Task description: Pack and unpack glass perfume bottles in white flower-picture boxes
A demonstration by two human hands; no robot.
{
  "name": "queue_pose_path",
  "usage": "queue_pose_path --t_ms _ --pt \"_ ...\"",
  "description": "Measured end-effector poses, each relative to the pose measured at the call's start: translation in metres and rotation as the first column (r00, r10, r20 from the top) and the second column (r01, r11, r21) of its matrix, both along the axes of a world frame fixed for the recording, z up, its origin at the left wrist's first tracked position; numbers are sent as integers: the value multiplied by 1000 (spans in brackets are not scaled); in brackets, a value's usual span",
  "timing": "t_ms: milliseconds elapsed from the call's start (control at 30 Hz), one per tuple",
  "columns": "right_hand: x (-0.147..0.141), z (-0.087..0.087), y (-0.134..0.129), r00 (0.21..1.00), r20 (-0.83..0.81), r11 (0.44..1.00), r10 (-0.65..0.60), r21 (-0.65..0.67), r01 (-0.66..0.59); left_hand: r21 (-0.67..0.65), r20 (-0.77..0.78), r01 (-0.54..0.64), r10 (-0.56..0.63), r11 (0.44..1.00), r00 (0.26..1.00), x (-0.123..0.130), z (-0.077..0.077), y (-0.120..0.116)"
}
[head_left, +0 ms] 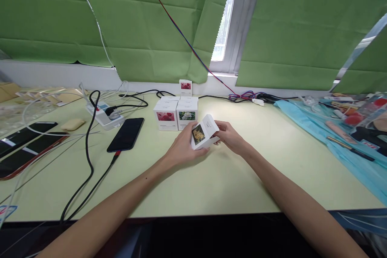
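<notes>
A small white box (208,127) with a yellow flower picture is tilted above the table (242,181). Around its left side wrap the fingers of my left hand (184,143), with the thumb along its lower edge. My right hand (229,135) pinches the box at its right end, where a flap seems to stand open; its fingertips are partly hidden. Just behind my left hand stands a group of white boxes, one with a red flower picture (166,116) and one with a white flower picture (186,115). Another small box (185,87) stands upright behind them.
A black phone (125,134) with a cable lies left of my hands, near a white power strip (104,116). Further left are two dark devices (28,153) and a beige object (72,124). Blue sheeting (335,145) with a pen and clutter covers the right side.
</notes>
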State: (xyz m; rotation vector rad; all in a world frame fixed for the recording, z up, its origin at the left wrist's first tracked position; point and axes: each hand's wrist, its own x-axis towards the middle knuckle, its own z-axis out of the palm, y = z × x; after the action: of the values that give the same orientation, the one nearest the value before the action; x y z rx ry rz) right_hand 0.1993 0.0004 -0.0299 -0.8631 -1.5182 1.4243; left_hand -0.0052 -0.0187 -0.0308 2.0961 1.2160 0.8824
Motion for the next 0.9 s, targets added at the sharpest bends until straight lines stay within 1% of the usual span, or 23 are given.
queue_pose_path --t_ms 333,667,900 --pt "0 3 -1 1000 20 1000 0 -9 0 -1 -13 8 -8 1000 1000 1 3 -1" --pt "-1 2 1 999 41 1000 -8 -17 9 3 -16 17 -17 1000 1000 1 3 -1" --pt "0 1 2 999 52 1000 8 -16 -7 -2 -4 17 -17 1000 1000 1 4 -1"
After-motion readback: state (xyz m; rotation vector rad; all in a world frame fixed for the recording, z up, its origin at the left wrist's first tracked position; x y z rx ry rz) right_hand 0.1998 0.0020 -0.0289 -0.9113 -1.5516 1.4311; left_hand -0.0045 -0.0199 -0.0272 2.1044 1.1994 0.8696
